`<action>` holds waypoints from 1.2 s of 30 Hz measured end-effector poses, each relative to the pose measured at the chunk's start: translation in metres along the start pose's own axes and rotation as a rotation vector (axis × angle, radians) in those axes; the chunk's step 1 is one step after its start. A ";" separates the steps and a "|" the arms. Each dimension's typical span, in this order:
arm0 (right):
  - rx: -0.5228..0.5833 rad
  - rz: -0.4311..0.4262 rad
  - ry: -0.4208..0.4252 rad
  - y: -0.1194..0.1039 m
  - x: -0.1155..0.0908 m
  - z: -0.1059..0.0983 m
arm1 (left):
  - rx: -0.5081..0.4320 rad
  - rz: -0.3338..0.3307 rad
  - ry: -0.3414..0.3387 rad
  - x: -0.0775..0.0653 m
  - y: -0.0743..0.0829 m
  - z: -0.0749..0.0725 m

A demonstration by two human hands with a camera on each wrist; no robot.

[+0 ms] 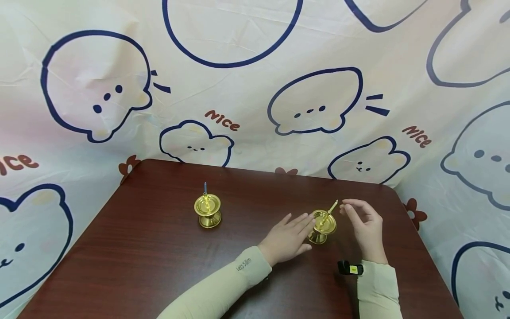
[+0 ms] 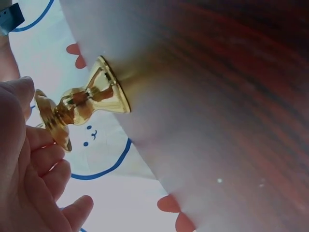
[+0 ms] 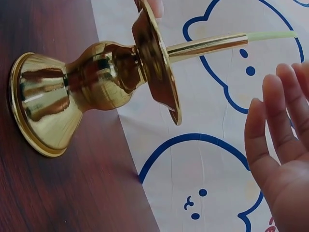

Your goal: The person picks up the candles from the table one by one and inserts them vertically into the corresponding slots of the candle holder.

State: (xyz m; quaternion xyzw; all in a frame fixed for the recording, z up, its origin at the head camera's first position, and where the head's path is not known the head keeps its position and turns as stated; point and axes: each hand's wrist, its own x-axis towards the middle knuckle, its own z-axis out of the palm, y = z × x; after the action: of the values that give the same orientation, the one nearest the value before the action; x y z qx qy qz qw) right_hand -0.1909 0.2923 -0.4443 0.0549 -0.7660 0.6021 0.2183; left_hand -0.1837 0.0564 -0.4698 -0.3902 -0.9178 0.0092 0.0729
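A brass candle holder with a wide dish stands on the table, its stem and flared base showing in the right wrist view. A thin pale yellow-green candle sits in its central tube. My left hand reaches to the dish's left side, fingers extended, fingertips right at the rim. The right hand is just right of the candle tip, thumb and forefinger close together, other fingers loosely bent; no object shows in it. Farther left, a second brass candle holder stands upright with a blue candle in it.
The dark red-brown wooden table has rounded far corners. A cream cloth printed with blue cartoon outlines hangs behind and beside it. A small black device with a yellow label is at the right wrist.
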 end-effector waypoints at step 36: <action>-0.184 -0.022 0.074 0.013 0.004 -0.007 | -0.139 -0.032 0.183 -0.025 -0.043 -0.049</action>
State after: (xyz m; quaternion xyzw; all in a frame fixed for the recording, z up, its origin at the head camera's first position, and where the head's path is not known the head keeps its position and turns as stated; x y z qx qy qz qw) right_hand -0.1976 0.3030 -0.4528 0.0209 -0.8088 0.5285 0.2572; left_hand -0.1903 0.0069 -0.4212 -0.3788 -0.9119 -0.0913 0.1292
